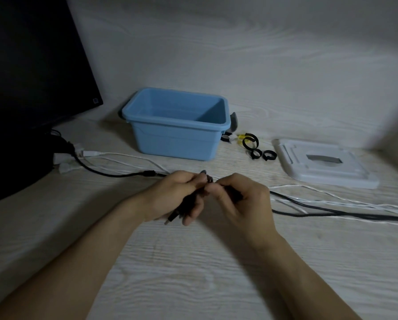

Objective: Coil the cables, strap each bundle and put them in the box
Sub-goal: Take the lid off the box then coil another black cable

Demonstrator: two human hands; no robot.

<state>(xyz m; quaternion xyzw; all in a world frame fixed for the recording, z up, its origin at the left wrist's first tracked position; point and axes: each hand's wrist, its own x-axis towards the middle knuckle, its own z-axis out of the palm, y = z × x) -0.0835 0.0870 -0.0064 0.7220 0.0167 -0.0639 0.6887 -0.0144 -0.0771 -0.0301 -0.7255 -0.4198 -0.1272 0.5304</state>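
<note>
Over the middle of the desk my left hand grips a folded bundle of black cable; its plug end sticks out below the palm. My right hand pinches the same bundle from the right, fingers curled round it. The rest of the black cable trails off to the right across the desk. Behind my hands stands an open blue box that looks empty. Several black straps lie coiled to the right of the box. White cables run loose over the desk.
The box's white lid lies at the right. A dark monitor fills the left, with plugs and a black lead at its foot. Small yellow and white bits lie beside the box.
</note>
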